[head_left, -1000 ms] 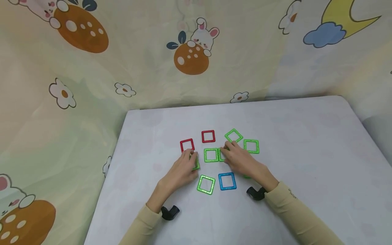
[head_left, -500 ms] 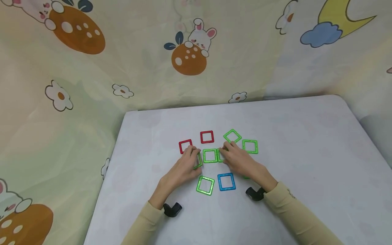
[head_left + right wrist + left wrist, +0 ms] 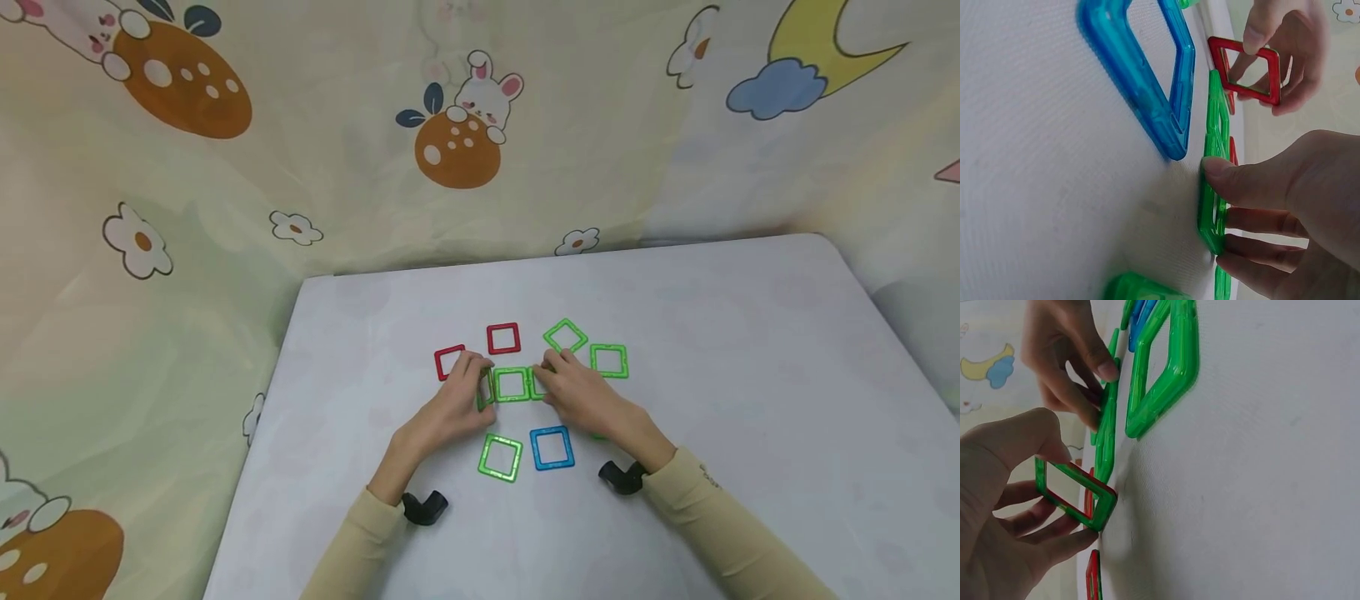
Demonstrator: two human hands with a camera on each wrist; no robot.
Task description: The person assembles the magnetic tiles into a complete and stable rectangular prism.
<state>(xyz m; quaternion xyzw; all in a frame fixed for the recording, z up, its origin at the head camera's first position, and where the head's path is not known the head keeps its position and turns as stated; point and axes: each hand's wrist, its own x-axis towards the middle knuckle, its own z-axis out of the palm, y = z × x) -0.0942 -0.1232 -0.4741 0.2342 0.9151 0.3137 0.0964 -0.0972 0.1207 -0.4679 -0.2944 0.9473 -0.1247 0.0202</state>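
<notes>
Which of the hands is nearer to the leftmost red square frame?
Left. The left hand is close in front of the red frame, partly hiding it; the right hand is well to its right.

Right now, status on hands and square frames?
Left hand pinches tilted green-and-red square frame. Right hand pinches right frame of adjoining green pair. Nothing visible between square frame and pair.

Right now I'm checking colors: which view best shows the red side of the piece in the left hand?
The right wrist view: there the piece shows its red face, the left hand covering little. The left wrist view shows mainly its green face; in the head view it looks narrow, mostly green.
</notes>
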